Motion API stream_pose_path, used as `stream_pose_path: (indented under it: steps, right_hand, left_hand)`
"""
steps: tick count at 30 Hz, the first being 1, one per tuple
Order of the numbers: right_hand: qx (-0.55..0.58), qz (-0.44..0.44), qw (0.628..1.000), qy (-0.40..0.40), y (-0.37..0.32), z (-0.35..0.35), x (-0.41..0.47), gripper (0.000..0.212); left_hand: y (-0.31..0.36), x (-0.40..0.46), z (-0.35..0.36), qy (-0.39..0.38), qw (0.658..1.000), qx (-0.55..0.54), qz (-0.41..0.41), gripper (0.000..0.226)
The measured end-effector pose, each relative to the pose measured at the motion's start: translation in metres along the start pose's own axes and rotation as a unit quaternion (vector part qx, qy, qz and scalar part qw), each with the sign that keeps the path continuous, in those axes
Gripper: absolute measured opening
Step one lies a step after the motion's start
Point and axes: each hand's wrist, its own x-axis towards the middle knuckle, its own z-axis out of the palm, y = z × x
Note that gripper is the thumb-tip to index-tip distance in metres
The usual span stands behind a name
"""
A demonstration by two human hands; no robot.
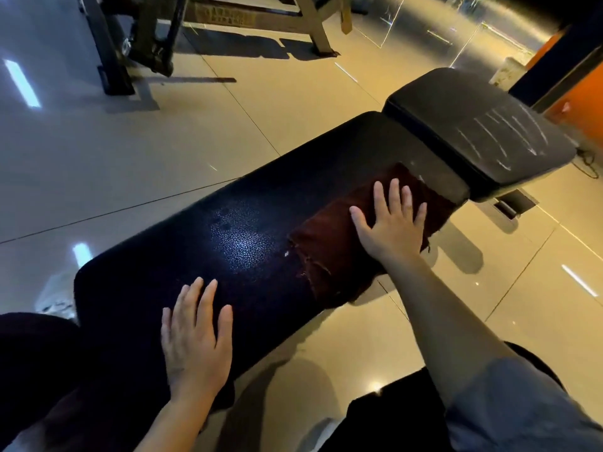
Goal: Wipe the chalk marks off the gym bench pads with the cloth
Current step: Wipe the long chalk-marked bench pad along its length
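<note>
The right hand (393,220) lies flat, palm down, right of the frame's centre, its fingers straight and spread and the thumb splayed to the left, pressing on a dark reddish-brown cloth (339,252). The cloth is spread across the far end of the long bench pad (235,230), a dark, glossy pad running from the lower left towards the centre right, and its near edge hangs over the pad's right side. The left hand (195,340) rests flat on the bare near part of the same pad in the lower centre, fingers straight and only slightly apart, holding nothing. The two hands are well apart, with a shiny stretch of pad between them. Beyond the cloth, in the upper right, sits the short bench pad (456,125), separated from the long one by a narrow gap, and pale chalk marks (502,138) streak its right half. A few small white flecks show on the long pad just past the cloth's far edge.
</note>
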Motion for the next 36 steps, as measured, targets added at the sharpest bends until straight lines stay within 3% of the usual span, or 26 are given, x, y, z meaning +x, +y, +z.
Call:
stream_pose_path:
  steps: [6, 15, 25, 31, 33, 36]
  right_hand:
    - [-0.015, 0.027, 0.999, 0.041, -0.007, 0.007, 0.005, 0.074]
    - [0.069, -0.135, 0.987, 0.054, -0.093, 0.054, -0.115, 0.067]
    - [0.047, -0.170, 0.984, 0.040, -0.096, 0.058, -0.130, 0.065]
    - [0.043, -0.259, 0.965, 0.006, -0.073, 0.038, -0.075, 0.072]
    - [0.033, -0.228, 0.973, 0.017, -0.072, 0.032, -0.061, 0.071]
    - [0.026, -0.144, 0.989, 0.026, -0.083, 0.038, -0.061, 0.066]
  left_hand:
    - [0.004, -0.001, 0.009, 0.039, 0.998, 0.049, -0.006, 0.055]
    - [0.005, -0.001, 0.007, 0.047, 0.998, 0.045, -0.003, 0.057]
    - [0.003, -0.001, 0.010, 0.044, 0.997, 0.064, -0.003, 0.060]
    - [0.021, 0.005, 0.007, 0.096, 0.995, 0.003, 0.040, 0.025]
    - [0.024, 0.010, 0.001, 0.092, 0.995, -0.028, 0.023, 0.023]
    - [0.019, 0.035, -0.015, 0.099, 0.986, -0.107, -0.077, 0.014]
